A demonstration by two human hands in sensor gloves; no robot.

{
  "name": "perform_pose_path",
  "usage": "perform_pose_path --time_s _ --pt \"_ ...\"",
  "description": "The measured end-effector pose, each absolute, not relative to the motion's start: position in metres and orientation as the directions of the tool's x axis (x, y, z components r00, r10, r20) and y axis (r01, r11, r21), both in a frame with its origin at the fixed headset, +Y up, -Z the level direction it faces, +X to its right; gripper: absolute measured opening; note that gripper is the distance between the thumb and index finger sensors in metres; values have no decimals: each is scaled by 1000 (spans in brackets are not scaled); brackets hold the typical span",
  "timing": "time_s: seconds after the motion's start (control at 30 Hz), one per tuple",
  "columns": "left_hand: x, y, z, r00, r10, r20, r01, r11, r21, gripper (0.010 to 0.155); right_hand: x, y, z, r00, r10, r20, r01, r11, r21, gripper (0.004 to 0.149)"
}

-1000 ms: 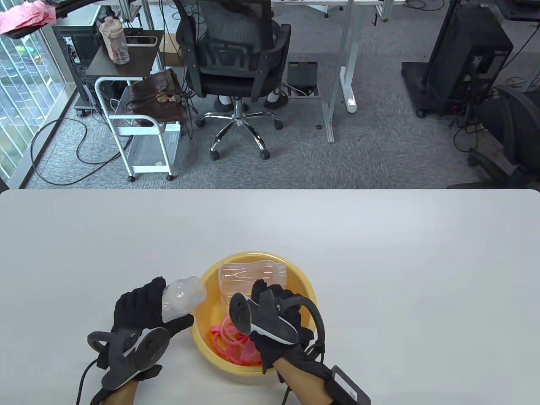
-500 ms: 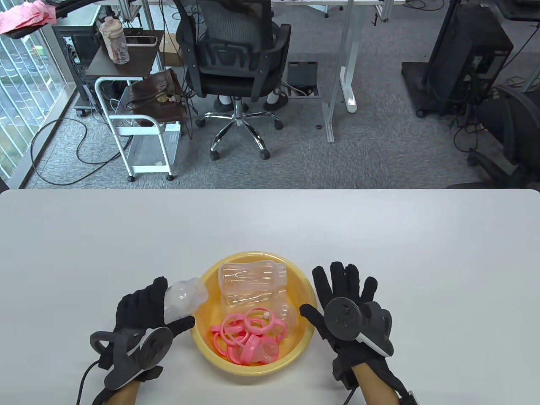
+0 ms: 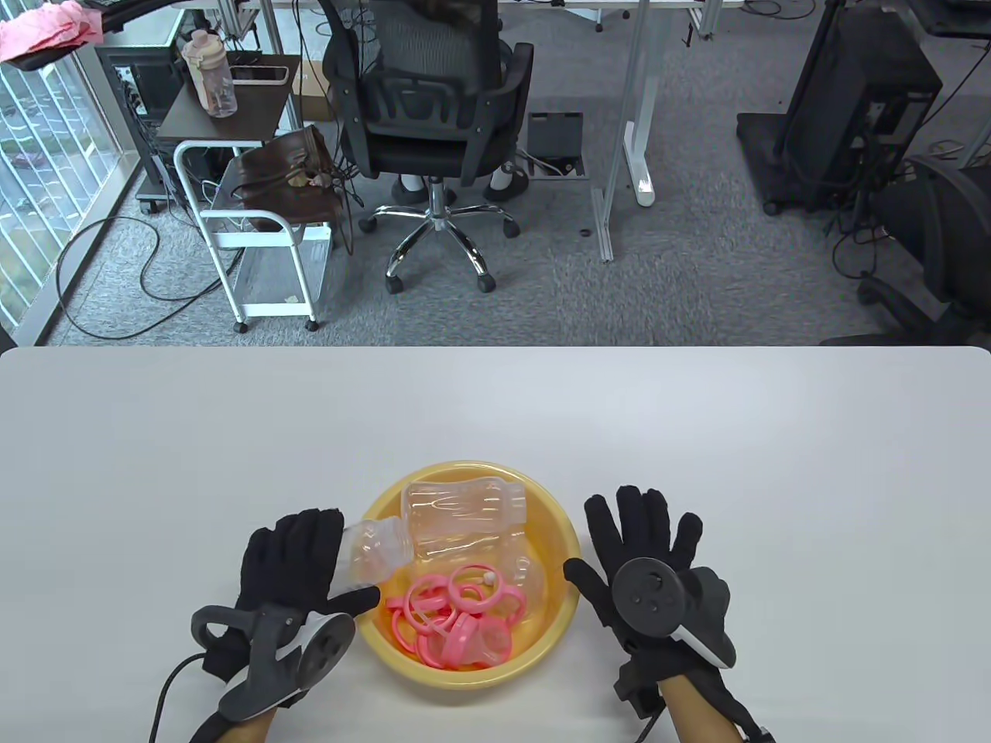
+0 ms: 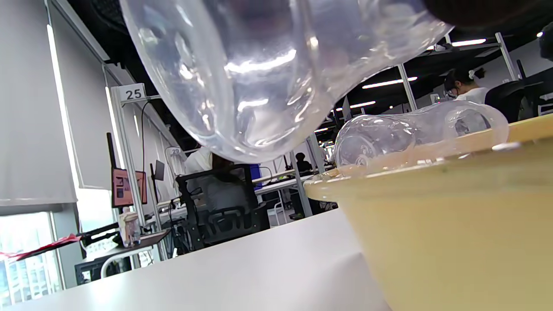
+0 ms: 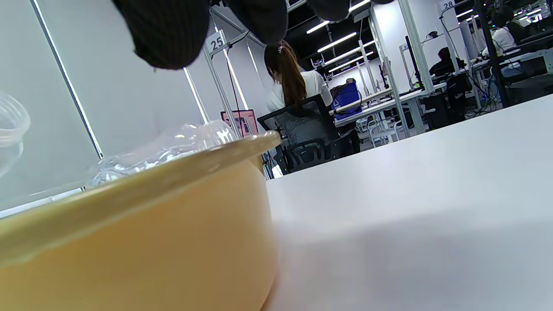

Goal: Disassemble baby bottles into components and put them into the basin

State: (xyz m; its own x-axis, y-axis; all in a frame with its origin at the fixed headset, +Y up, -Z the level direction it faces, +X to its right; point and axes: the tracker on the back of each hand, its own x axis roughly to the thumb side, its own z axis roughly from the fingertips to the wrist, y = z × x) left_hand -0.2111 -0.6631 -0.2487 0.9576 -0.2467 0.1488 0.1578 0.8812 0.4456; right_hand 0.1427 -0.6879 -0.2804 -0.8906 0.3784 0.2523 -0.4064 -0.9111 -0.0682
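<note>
A yellow basin (image 3: pixel 472 673) sits near the table's front edge. It holds a clear bottle body (image 3: pixel 464 508) lying at the back, several pink rings and collars (image 3: pixel 453 611) and a clear part (image 3: pixel 534 580). My left hand (image 3: pixel 298 569) grips another clear bottle body (image 3: pixel 372 549) whose mouth reaches over the basin's left rim. In the left wrist view that held bottle (image 4: pixel 259 73) hangs above the basin wall (image 4: pixel 453 224). My right hand (image 3: pixel 642 549) lies flat with fingers spread on the table, right of the basin and holding nothing.
The white table (image 3: pixel 697 433) spreads wide to the back and both sides. Beyond its far edge stand an office chair (image 3: pixel 433 116), a white cart (image 3: pixel 255 232) and desk legs. In the right wrist view the basin wall (image 5: pixel 129 242) fills the left side.
My right hand left the basin and settled flat on the table to its right. My left hand moved right with the clear bottle, bringing its mouth over the basin's rim.
</note>
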Motion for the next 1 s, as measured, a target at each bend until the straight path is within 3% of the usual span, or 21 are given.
perform_pose_path --time_s 0.27,0.43,0.67,1.0 --pt "-140 -642 -271 925 -299 234 251 944 215 96 155 -687 -280 -889 404 217 -434 -894 -112 72" --pt "-95 -649 -290 861 -422 285 427 903 47 96 157 -688 -281 -886 414 208 -441 -892 -103 72" --pt "-71 -665 -297 828 -483 286 501 865 10 96 155 -690 -282 -885 413 214 -440 -893 -96 71" --pt "-67 -669 -300 839 -471 274 484 875 24 95 154 -690 -283 -887 401 230 -431 -896 -103 71"
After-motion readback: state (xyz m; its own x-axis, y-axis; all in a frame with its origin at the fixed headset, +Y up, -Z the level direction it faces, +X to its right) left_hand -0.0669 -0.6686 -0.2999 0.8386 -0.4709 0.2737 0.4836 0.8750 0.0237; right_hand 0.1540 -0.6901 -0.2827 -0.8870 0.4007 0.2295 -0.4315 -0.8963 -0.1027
